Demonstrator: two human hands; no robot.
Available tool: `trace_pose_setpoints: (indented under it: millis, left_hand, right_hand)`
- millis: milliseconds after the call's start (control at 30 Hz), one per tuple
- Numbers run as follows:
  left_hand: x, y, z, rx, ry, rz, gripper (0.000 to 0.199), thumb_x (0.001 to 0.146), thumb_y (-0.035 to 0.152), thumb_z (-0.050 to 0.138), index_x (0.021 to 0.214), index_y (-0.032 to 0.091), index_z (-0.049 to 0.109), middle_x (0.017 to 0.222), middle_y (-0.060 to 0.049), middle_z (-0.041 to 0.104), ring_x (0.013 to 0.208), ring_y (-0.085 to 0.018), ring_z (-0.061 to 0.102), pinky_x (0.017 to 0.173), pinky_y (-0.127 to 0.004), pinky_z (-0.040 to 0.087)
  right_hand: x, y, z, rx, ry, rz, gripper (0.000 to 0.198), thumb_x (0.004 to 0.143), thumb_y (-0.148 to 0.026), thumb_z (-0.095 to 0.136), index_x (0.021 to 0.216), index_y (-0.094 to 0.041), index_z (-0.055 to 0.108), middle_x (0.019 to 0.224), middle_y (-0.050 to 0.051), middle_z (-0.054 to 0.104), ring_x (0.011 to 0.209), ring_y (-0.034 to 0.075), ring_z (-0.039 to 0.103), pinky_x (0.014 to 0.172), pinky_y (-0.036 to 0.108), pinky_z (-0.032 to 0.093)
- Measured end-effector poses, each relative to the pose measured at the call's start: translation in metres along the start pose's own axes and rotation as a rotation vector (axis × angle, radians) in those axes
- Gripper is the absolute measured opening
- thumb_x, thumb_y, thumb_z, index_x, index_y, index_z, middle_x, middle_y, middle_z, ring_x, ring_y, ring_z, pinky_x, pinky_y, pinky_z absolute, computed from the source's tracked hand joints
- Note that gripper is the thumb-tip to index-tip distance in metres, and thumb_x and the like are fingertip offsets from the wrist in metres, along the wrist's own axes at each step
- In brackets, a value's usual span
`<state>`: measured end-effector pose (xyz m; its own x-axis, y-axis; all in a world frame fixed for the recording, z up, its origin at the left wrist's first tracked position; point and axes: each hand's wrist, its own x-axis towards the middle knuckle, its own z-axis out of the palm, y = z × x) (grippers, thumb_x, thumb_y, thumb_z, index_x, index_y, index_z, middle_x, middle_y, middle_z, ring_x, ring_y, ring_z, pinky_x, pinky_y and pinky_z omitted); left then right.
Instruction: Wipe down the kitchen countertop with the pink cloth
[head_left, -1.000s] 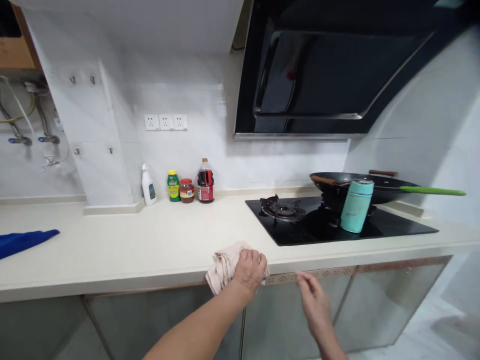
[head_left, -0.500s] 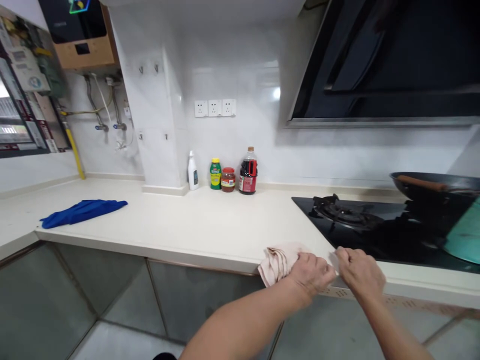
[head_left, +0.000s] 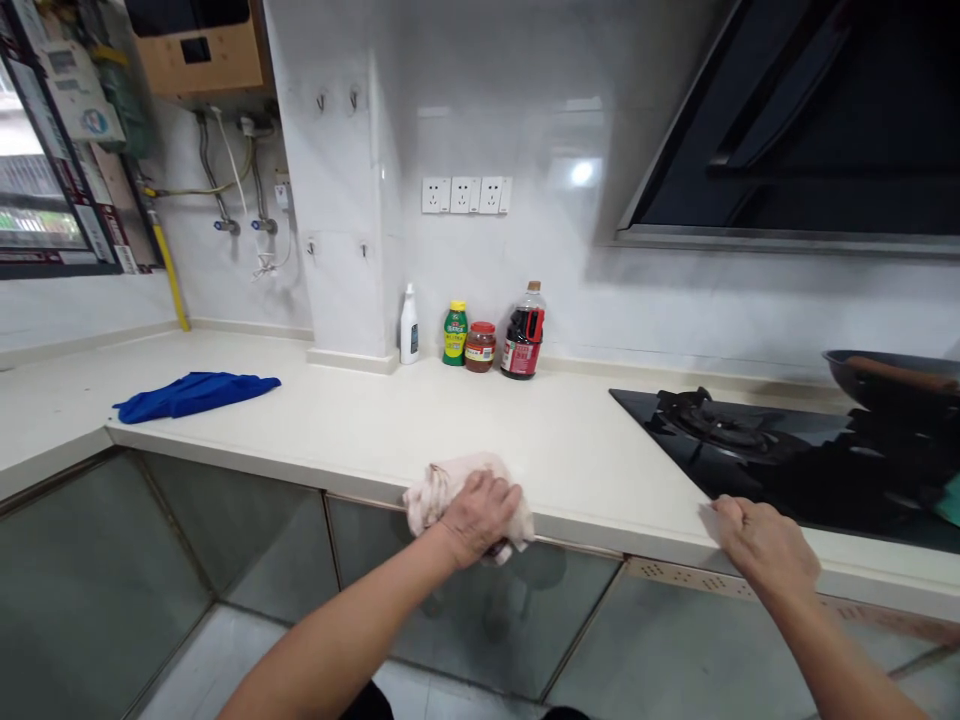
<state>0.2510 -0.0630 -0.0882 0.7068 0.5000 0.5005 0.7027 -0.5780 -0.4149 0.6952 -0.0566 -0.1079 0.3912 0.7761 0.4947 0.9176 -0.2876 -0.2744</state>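
A pale pink cloth (head_left: 442,488) is bunched over the front edge of the white countertop (head_left: 337,430). My left hand (head_left: 480,512) is closed on it, pressing it against the edge, and part of the cloth hangs down in front. To the right, my right hand (head_left: 769,545) lies at the counter's front edge, close to the corner of the black gas stove (head_left: 720,455). Its fingers are curled together; whatever may be in them is hidden.
A blue cloth (head_left: 196,394) lies on the left of the counter. Along the wall stand a white bottle (head_left: 409,328), a green bottle (head_left: 454,335), a red-lidded jar (head_left: 480,350) and a large dark sauce bottle (head_left: 523,335). A wok (head_left: 862,378) sits on the stove, under the range hood (head_left: 810,130).
My left hand has slid the pink cloth leftward along the counter edge, away from my right hand. My right hand stays near the stove corner. The view has shifted slightly left.
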Motion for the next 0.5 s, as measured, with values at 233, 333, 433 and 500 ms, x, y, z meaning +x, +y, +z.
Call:
trace_pose_setpoints:
  millis: [233,333,433,500]
  left_hand:
    - [-0.094,-0.101,-0.023,0.029,-0.076,-0.226,0.06,0.079,0.039,0.076,0.133,0.02,0.056,0.138,-0.013,0.062,0.136,-0.035,0.047,0.119,-0.056,0.02]
    - [-0.128,-0.131,-0.032,0.153,-0.105,-0.404,0.065,0.071,0.038,0.082,0.13,0.026,0.06,0.148,-0.014,0.054,0.141,-0.043,0.039,0.115,-0.062,0.019]
    - [-0.151,-0.152,-0.038,0.28,-0.15,-0.527,0.066,0.068,0.038,0.083,0.129,0.025,0.062,0.143,-0.018,0.057,0.134,-0.046,0.044,0.108,-0.061,0.027]
    - [-0.155,-0.161,-0.041,0.314,-0.194,-0.507,0.064,0.07,0.041,0.081,0.128,0.024,0.062,0.135,-0.018,0.061,0.124,-0.042,0.051,0.104,-0.057,0.032]
  right_hand:
    - [0.003,-0.003,0.0,-0.031,-0.094,0.073,0.047,0.101,-0.039,0.032,0.09,-0.021,0.075,0.096,0.018,0.066,0.078,0.031,0.055,0.063,0.04,0.032]
    - [-0.002,-0.005,0.003,-0.019,-0.012,0.037,0.044,0.102,-0.037,0.035,0.09,-0.022,0.075,0.094,0.017,0.067,0.075,0.031,0.053,0.064,0.041,0.031]
    - [-0.007,-0.009,0.006,-0.005,0.063,-0.035,0.04,0.101,-0.031,0.037,0.089,-0.024,0.075,0.087,0.014,0.065,0.074,0.03,0.052,0.066,0.04,0.03]
    - [-0.009,-0.011,0.008,0.009,0.091,-0.076,0.039,0.1,-0.03,0.037,0.088,-0.025,0.074,0.083,0.011,0.063,0.074,0.029,0.052,0.066,0.039,0.03]
